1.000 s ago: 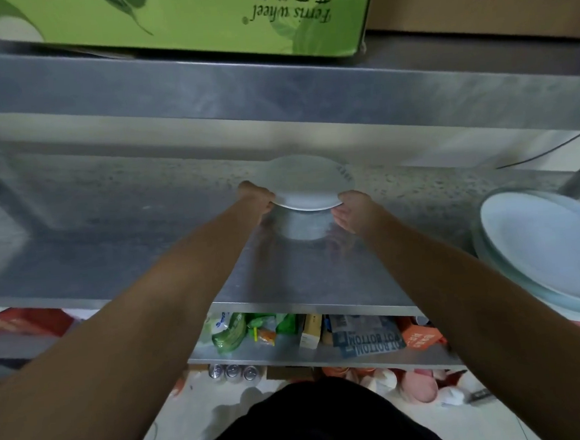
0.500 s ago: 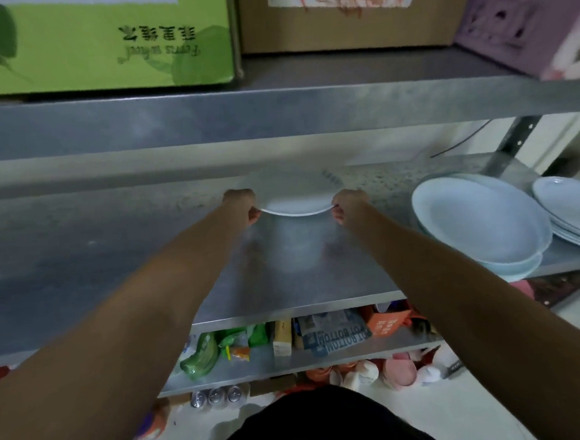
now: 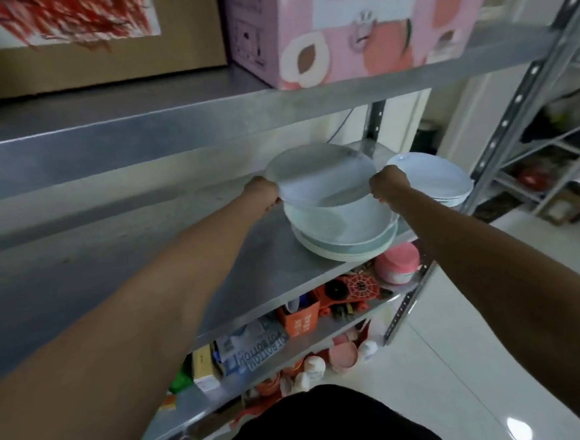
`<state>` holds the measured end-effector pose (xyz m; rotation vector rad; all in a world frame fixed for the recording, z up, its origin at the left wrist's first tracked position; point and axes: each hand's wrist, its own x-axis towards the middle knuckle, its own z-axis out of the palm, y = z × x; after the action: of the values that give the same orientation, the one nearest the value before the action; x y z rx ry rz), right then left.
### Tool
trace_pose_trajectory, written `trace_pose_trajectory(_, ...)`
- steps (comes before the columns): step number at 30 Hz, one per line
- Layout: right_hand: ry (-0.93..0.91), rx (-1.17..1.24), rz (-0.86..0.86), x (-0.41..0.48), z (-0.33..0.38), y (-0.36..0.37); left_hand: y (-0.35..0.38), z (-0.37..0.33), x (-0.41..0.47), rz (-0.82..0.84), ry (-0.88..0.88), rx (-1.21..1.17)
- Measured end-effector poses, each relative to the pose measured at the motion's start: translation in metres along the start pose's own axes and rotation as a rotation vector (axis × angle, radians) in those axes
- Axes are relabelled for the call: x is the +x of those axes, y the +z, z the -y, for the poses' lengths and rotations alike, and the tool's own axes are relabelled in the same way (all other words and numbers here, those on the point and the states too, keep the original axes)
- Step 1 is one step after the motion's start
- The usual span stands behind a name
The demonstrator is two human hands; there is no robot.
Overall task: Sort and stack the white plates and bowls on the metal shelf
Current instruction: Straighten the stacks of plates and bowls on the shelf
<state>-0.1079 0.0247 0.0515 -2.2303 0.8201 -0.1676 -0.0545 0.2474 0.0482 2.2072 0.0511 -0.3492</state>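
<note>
I hold a white plate (image 3: 319,174) by its rim, my left hand (image 3: 262,192) on its left edge and my right hand (image 3: 387,183) on its right edge. It hovers, slightly tilted, just above a stack of several larger white plates (image 3: 348,236) on the metal shelf (image 3: 261,273). A second stack of white plates (image 3: 437,182) sits further right, near the shelf's end. The held plate is blurred by motion.
The shelf above carries a brown cardboard box (image 3: 90,38) and a pink box (image 3: 354,26) and hangs low over the plates. A slotted metal upright (image 3: 502,129) stands at the right end. Lower shelves hold packets, cans and pink tubs (image 3: 396,262).
Both hands have carried the white plate to the right along the shelf, from open shelf surface to above the stack of larger plates. My view has swung right.
</note>
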Motion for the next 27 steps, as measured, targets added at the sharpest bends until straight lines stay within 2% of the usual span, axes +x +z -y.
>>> trace_pose_trajectory(11, 0.007, -0.231, -0.058, 0.002, -0.055, -0.031, 0.06, -0.022, 0.003, 0.117, 0.097, 0.296)
trace_pose_trajectory(19, -0.01, -0.352, -0.102, -0.001, -0.059, -0.02, 0.051, -0.02, 0.01, -0.075, 0.144, 0.514)
trace_pose_trajectory(23, 0.004, -0.326, -0.075, 0.0, -0.061, -0.018, 0.042, -0.012, 0.022, -0.124, 0.089, 0.486)
trace_pose_trajectory(27, 0.136, -0.101, -0.075, -0.002, -0.064, -0.018, 0.036, -0.002, 0.032, -0.101, -0.01, 0.325)
